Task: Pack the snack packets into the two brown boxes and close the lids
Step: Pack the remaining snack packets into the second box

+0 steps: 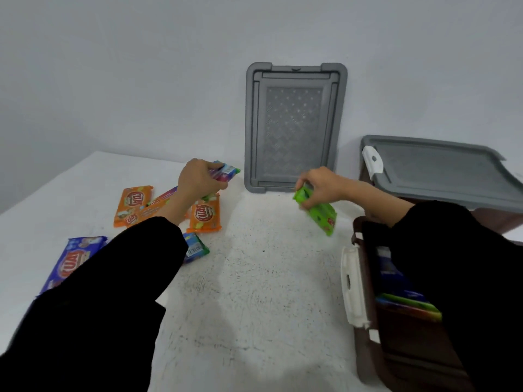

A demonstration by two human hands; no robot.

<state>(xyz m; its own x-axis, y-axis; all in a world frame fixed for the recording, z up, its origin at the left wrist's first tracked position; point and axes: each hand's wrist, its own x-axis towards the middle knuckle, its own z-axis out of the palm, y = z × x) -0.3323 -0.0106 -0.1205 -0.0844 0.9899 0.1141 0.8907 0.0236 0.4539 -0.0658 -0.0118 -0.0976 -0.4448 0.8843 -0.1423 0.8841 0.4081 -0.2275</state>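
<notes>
One white, speckled table [254,292] carried everything, set against a pale wall. Two black sleeves reached out over it from the near edge. At the right edge stood the near box [407,343], brown, lidless, with a white latch [352,287] on its left end and a few packets [407,304] standing inside; the right sleeve hid much of it. Behind it, by the wall, sat the far box [492,219], a grey lid [441,174] lying on top of it. A second grey lid, the loose lid [294,128], stood upright on the table and leaned on the wall near the middle. On the left lay the unpacked snacks: a blue packet [70,258] partly under the left sleeve, three orange packets [133,202] in a loose overlapping cluster, and a small blue-green packet [195,247] just beside the sleeve. The right hand [322,185], raised between the loose lid and the near box, gripped the green packet [322,216] by its upper end, the rest hanging tilted above the table. The left hand [198,179], above the orange cluster, pinched the pink packet [225,172], lifted clear of the table.
</notes>
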